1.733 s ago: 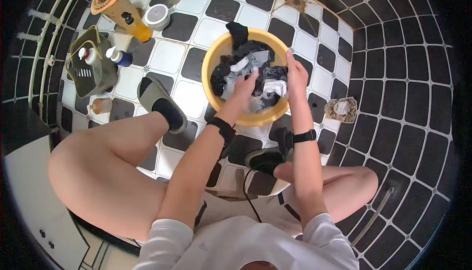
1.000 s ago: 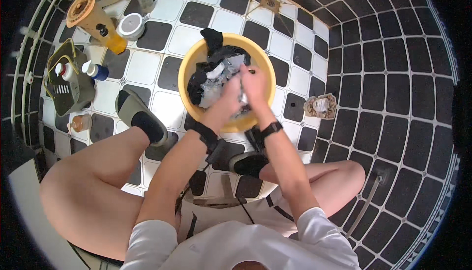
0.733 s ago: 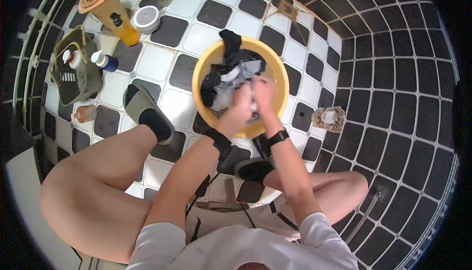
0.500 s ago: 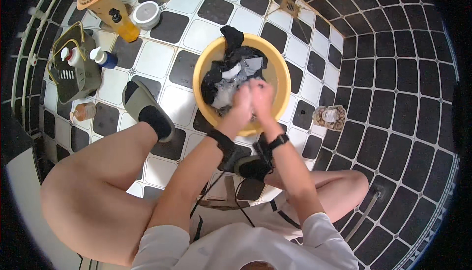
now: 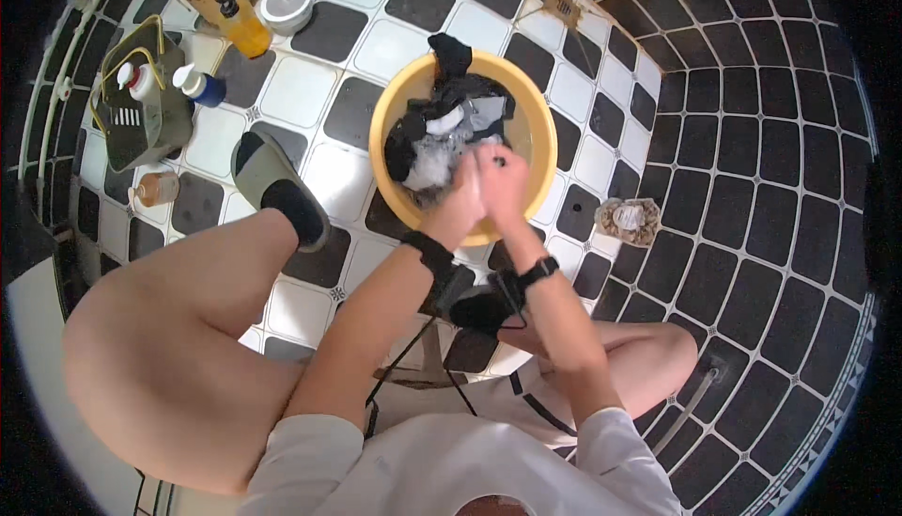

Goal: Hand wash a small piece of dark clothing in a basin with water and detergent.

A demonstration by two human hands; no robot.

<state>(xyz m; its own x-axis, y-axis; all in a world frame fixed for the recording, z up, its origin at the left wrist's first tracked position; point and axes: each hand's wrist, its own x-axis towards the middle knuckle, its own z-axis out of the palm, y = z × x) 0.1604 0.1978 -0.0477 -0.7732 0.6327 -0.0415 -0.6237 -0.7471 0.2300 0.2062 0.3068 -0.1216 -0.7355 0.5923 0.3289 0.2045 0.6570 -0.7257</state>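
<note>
My left hand (image 5: 464,198) and my right hand (image 5: 504,179) are pressed together, closed, over the near part of a yellow basin (image 5: 379,145). A small dark patch shows at the right hand's fingers; whatever lies between the palms is hidden. Wet black clothes (image 5: 406,143) lie in the basin's water, with a grey piece (image 5: 488,114) and a white piece (image 5: 445,122) among them. White suds (image 5: 430,164) gather just left of my hands. One black cloth end (image 5: 451,54) hangs over the far rim. Dark bands circle both wrists.
To the left stand a basket (image 5: 141,131) of bottles, a blue pump bottle (image 5: 199,86) and a small orange-brown bottle (image 5: 158,189). Behind are a yellow pump bottle (image 5: 244,32) and a lidded white tub (image 5: 287,7). A clear container (image 5: 628,221) sits by the right wall.
My hands stay clasped together and have shifted slightly against each other. The suds beside them look thicker and whiter. The whole view has tilted a little, moving the basin upward.
</note>
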